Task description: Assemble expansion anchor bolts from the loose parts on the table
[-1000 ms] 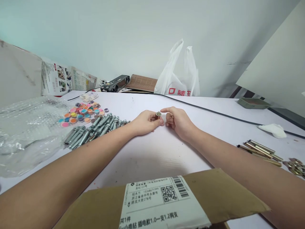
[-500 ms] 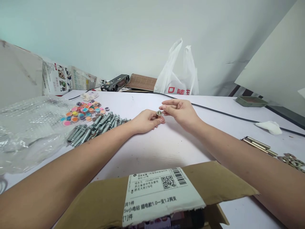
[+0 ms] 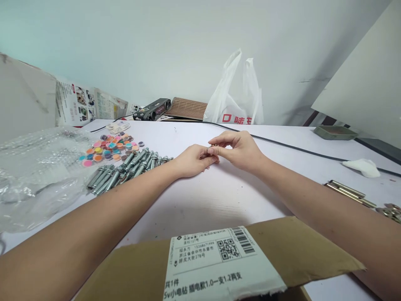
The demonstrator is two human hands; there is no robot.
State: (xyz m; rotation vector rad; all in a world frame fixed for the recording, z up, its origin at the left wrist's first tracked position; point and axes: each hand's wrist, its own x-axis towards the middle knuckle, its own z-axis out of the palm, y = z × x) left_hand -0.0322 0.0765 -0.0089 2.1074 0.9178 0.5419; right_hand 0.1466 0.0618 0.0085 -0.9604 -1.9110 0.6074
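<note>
My left hand rests on the white table, fingers closed round a small metal bolt with a washer on its top end; the bolt is now almost hidden between the fingers. My right hand meets it from the right, thumb and forefinger pinched on the bolt's top. Just left of my left hand lies a pile of silver expansion bolts. Beyond that pile sit several small coloured discs.
Bubble wrap covers the left side. A cardboard box with a shipping label is at the near edge. Brass-coloured rods and washers lie at right, a white plastic bag and a black cable behind.
My right hand rose from the table, came over to the left hand and closed its fingertips on the bolt's top, covering the washer that showed before.
</note>
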